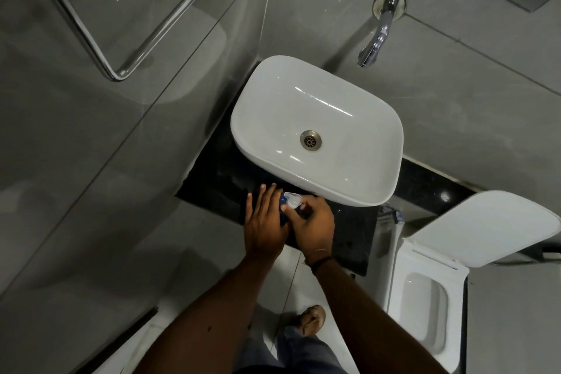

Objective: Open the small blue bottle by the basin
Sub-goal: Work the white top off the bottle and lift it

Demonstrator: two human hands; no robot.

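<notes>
The small blue bottle (283, 209) stands on the black counter (218, 182) just in front of the white basin (315, 133). Only a strip of its blue body shows between my hands. My left hand (264, 222) is wrapped around the bottle's left side. My right hand (312, 223) holds the clear cap (293, 199) at the top, thumb and fingers pinched on it. Whether the cap is still seated on the bottle cannot be told.
A chrome wall tap (378, 39) juts out above the basin. A white toilet (425, 307) with its lid (488, 228) raised stands to the right. A blue razor (393, 214) lies at the counter's right edge. A glass shower panel (121, 24) is on the left.
</notes>
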